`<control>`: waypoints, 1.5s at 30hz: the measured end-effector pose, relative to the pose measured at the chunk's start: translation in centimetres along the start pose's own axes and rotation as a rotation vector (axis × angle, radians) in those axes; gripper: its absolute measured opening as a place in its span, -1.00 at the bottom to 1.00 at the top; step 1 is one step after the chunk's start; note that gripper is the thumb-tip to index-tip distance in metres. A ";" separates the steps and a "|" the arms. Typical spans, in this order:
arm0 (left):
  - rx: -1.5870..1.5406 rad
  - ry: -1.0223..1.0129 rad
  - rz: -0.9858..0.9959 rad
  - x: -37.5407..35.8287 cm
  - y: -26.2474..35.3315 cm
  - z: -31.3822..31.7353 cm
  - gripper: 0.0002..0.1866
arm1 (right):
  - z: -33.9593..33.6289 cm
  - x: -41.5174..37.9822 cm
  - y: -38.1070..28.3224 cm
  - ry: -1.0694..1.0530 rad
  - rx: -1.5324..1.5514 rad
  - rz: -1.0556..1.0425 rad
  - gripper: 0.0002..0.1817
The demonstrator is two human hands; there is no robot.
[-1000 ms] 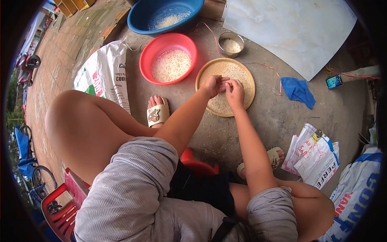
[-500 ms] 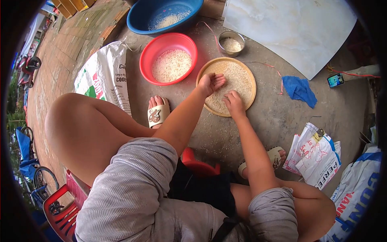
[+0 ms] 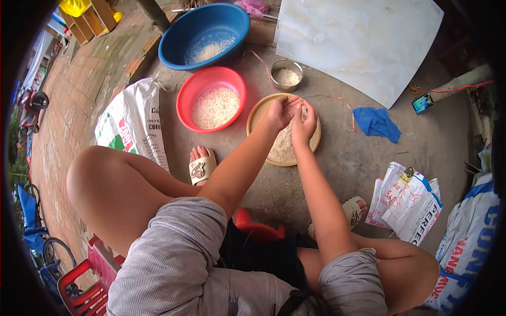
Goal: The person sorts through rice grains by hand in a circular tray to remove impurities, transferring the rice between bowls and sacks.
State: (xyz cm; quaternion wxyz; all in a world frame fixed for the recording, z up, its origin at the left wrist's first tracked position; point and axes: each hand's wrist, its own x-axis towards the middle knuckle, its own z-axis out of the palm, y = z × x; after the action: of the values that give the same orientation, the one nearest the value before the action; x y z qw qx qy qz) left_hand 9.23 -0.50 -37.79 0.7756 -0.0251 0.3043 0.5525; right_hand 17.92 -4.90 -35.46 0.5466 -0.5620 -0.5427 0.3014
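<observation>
A round tray point(image 3: 254, 126) with a tan rim lies on the ground, spread with pale rice grains point(image 3: 282, 147). Above it my left hand point(image 3: 282, 111) is turned palm up, its fingers stretched toward the right. My right hand point(image 3: 304, 126) meets it from the right, fingertips bent together against the left fingers. Whatever those right fingertips hold, if anything, is too small to make out. Just beyond the tray stands a small metal bowl point(image 3: 287, 77) with rice inside. To the left, a red basin point(image 3: 182, 102) holds more rice.
A blue basin point(image 3: 174, 55) with some rice is at the back. A pale marbled sheet point(image 3: 358, 47) lies back right, near a blue cloth point(image 3: 376, 124) and a phone point(image 3: 422, 103). Printed sacks lie left point(image 3: 134, 124) and right point(image 3: 406, 203). A red stool point(image 3: 258, 229) is beneath me.
My hands have come together over the tray, the right one moving up to the left fingers. The view has shifted, so the basins and tray appear lower and further left.
</observation>
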 end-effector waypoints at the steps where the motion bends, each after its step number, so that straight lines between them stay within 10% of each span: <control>1: 0.018 -0.028 -0.003 0.0 0.2 1.8 -0.63 | 0.1 0.8 -0.9 0.066 0.331 0.254 -0.62; 5: 0.212 -0.027 0.090 -4.2 1.0 11.1 -0.67 | -1.6 4.7 -4.6 0.079 1.332 0.791 -0.62; 8: 0.589 -0.221 0.334 -9.4 2.2 17.6 -0.65 | -2.2 8.0 -4.1 -0.398 2.260 0.561 -0.65; 11: 0.983 -0.369 0.550 -13.0 3.0 22.4 -0.62 | -2.9 9.6 -12.3 -0.043 1.955 0.597 -0.71; 13: 1.572 -0.372 0.793 -15.0 3.9 24.6 -0.62 | -2.5 12.3 -11.4 -0.266 2.277 0.473 -0.71; 21: 2.311 -0.454 0.832 -22.3 5.5 32.3 -0.42 | -8.7 12.7 -26.2 -0.125 1.690 0.543 -0.66; 29: 2.633 -0.614 0.867 -29.4 9.8 30.4 -0.46 | -8.0 6.6 -31.7 0.010 1.727 0.734 -0.70; 31: 2.550 -0.750 1.120 -31.4 10.2 28.3 -0.45 | -8.3 4.9 -32.8 -0.056 1.716 0.781 -0.70; 39: 2.609 -0.747 0.990 -30.2 10.2 27.4 -0.44 | -9.4 2.8 -32.4 -0.339 1.822 0.740 -0.78; 45: 2.394 -0.859 1.263 -27.2 7.8 29.4 -0.44 | -12.3 4.9 -34.2 -0.025 1.463 0.588 -0.82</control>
State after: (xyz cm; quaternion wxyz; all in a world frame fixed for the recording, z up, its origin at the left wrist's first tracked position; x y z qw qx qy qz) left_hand 9.97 -9.37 2.06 -0.0144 0.9416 0.2855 0.1782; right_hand 20.94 -10.23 0.70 0.6693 -0.1765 -0.0417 0.7206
